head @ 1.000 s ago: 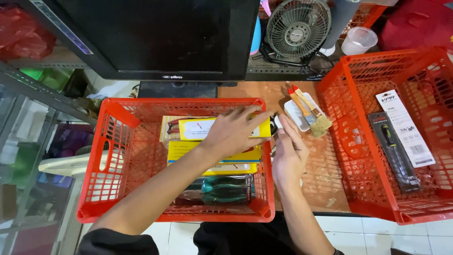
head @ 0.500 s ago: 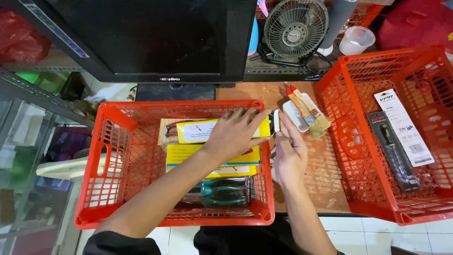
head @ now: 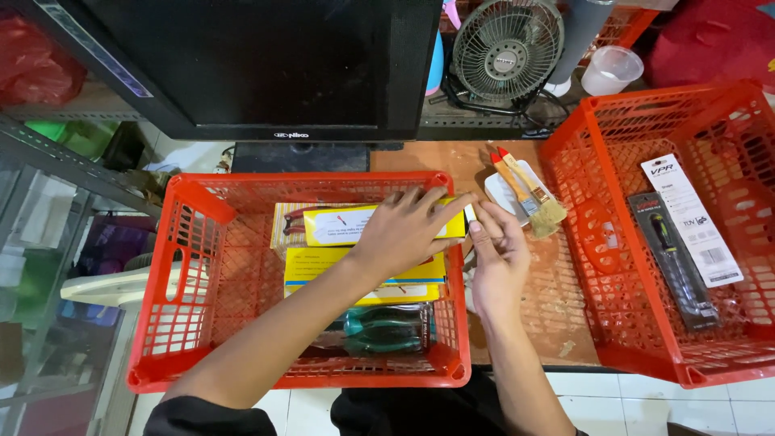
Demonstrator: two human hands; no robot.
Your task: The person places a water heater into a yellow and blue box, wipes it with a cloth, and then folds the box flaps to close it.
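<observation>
Nearest the camera, both forearms run up from the bottom edge; their positions match the frame half a second back almost exactly, with the view only shifted slightly. In the left red basket (head: 173,274), green-handled pliers (head: 387,329) lie at the near end, partly under the left forearm. Beyond them a yellow carded package (head: 323,265) lies flat, its right part hidden by the hand. The left hand (head: 401,230) rests palm down, fingers spread flat on the farther yellow-and-white package (head: 343,226); pressing rather than gripping, as far as can be seen. The right hand (head: 499,257) sits on the desk (head: 565,291) just outside the basket's right wall, fingers loosely extended toward that package's end; whether they pinch it cannot be told. Farther right, two paintbrushes (head: 533,194) lie on a white tray. The right red basket (head: 601,242) holds a carded tool (head: 674,258). A monitor (head: 266,64) and small fan (head: 504,48) stand at the back.
</observation>
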